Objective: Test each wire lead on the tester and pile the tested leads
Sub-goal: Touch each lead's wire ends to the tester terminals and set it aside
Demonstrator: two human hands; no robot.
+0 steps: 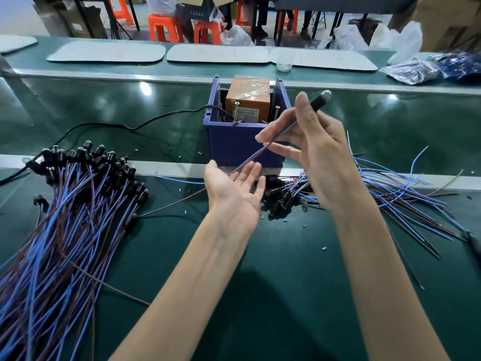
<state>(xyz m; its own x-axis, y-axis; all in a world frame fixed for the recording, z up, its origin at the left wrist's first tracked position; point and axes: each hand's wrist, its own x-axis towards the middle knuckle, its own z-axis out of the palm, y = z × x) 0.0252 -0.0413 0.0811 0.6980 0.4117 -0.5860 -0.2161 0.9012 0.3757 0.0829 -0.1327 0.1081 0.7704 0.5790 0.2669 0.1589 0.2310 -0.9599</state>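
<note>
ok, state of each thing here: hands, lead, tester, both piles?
wire lead: off the table, slanting between both hands.
right hand: pinches the lead's black head, raised.
left hand: open, palm up, wires across its fingers.
tester: upright inside the blue bin.
left pile: bundled, black heads together at the far end.
right pile: loose, wires splayed.

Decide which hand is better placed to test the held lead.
Right: the right hand grips the thin blue-and-brown wire lead beside the orange box tester; the left hand lies open.
</note>
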